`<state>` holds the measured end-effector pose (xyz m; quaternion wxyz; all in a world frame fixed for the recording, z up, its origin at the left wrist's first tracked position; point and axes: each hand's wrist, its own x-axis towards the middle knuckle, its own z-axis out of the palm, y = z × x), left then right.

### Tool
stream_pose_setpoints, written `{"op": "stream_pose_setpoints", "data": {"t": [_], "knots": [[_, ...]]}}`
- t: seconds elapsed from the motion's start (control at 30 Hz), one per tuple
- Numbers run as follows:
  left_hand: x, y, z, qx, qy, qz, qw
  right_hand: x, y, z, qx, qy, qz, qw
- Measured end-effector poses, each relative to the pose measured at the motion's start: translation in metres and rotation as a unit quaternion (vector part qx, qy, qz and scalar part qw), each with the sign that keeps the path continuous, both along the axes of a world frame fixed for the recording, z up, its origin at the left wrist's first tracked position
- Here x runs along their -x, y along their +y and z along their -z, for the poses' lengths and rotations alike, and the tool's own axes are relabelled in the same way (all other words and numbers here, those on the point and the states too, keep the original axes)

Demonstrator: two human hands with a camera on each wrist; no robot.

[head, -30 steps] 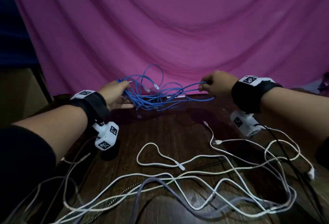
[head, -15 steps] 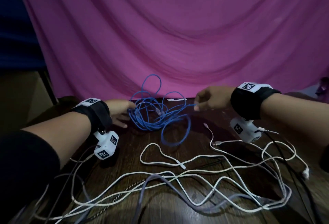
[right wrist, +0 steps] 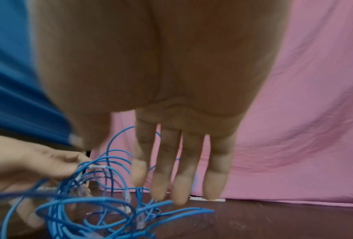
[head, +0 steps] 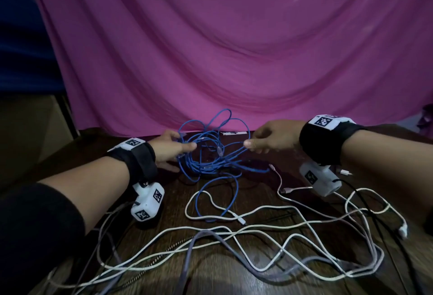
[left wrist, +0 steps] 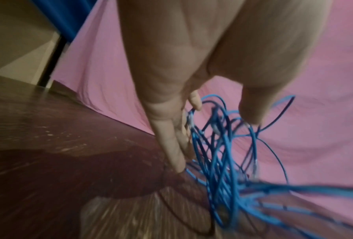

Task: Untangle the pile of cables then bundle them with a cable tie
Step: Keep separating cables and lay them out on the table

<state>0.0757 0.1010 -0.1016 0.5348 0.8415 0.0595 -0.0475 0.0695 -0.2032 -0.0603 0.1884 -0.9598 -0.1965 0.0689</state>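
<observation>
A tangle of blue cables (head: 210,154) sits at the back of the dark wooden table (head: 269,203), with one loop trailing toward me. My left hand (head: 180,152) holds the tangle's left side, thumb on top and fingers underneath. In the left wrist view the blue cables (left wrist: 222,161) pass between the straight fingers (left wrist: 171,148) and the thumb. My right hand (head: 251,146) hovers at the tangle's right edge. Seen from the right wrist, its fingers (right wrist: 181,177) are straight and spread above the blue cables (right wrist: 102,202), holding nothing.
Long white cables (head: 257,231), a grey cable (head: 199,248), a braided cable (head: 164,252) and a black cable (head: 365,201) sprawl across the near half of the table. A small white strip (head: 234,133) lies by the pink curtain (head: 234,60) at the back.
My right hand has let go of the blue strand it was pulling and straightened its fingers. The blue tangle has sagged together, and one loop has dropped toward me.
</observation>
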Motion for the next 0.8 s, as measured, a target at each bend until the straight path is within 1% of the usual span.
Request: {"op": "stream_pose_setpoints", "data": {"t": [0.03, 0.1, 0.13, 0.17, 0.23, 0.27, 0.3, 0.33, 0.37, 0.4, 0.47, 0.5, 0.53, 0.6, 0.67, 0.7, 0.77, 0.8], "knots": [[0.0, -0.002, 0.004, -0.006, -0.025, -0.006, 1.0, -0.003, 0.001, -0.001, 0.024, -0.04, 0.012, 0.999], [0.001, -0.008, 0.009, -0.007, -0.069, 0.003, 0.998, -0.006, 0.004, -0.001, 0.066, -0.14, 0.049, 0.987], [0.001, -0.012, 0.01, -0.003, -0.086, 0.016, 0.996, -0.008, 0.007, -0.001, 0.049, -0.19, 0.061, 0.979], [0.001, -0.015, 0.01, -0.002, -0.103, 0.026, 0.994, -0.01, 0.011, -0.001, 0.005, -0.236, 0.064, 0.97], [0.002, -0.021, 0.01, -0.014, -0.136, 0.04, 0.99, -0.011, 0.016, -0.001, -0.091, -0.324, 0.05, 0.94], [0.002, -0.024, 0.01, -0.031, -0.15, 0.047, 0.987, -0.01, 0.019, -0.004, -0.112, -0.356, 0.033, 0.927], [0.001, -0.027, 0.009, -0.053, -0.166, 0.056, 0.983, -0.008, 0.022, -0.006, -0.11, -0.373, 0.01, 0.921], [0.001, -0.031, 0.008, -0.076, -0.185, 0.067, 0.977, -0.007, 0.026, -0.007, -0.095, -0.37, -0.018, 0.924], [0.0, -0.034, 0.007, -0.097, -0.205, 0.081, 0.971, -0.004, 0.031, -0.007, -0.067, -0.346, -0.039, 0.935], [0.0, -0.037, 0.006, -0.114, -0.223, 0.095, 0.963, -0.001, 0.036, -0.006, -0.032, -0.305, -0.048, 0.951], [-0.001, -0.043, 0.002, -0.133, -0.246, 0.118, 0.953, 0.001, 0.045, -0.001, 0.04, -0.221, -0.031, 0.974], [-0.001, -0.045, 0.0, -0.138, -0.251, 0.123, 0.95, 0.001, 0.047, 0.003, 0.057, -0.2, -0.016, 0.978], [0.001, -0.047, -0.001, -0.139, -0.252, 0.125, 0.949, 0.0, 0.047, 0.008, 0.054, -0.191, -0.001, 0.98], [0.004, -0.049, -0.001, -0.123, -0.241, 0.124, 0.955, -0.001, 0.042, 0.014, 0.006, -0.177, 0.023, 0.984], [0.01, -0.048, 0.004, -0.064, -0.2, 0.107, 0.972, -0.002, 0.036, 0.018, -0.077, -0.174, 0.046, 0.981], [0.013, -0.047, 0.008, -0.042, -0.176, 0.093, 0.979, -0.002, 0.033, 0.019, -0.128, -0.183, 0.063, 0.973], [0.018, -0.045, 0.014, -0.019, -0.129, 0.064, 0.989, 0.0, 0.03, 0.023, -0.229, -0.206, 0.094, 0.947], [0.021, -0.045, 0.016, 0.012, -0.105, 0.054, 0.993, 0.002, 0.029, 0.026, -0.267, -0.21, 0.106, 0.935]]}}
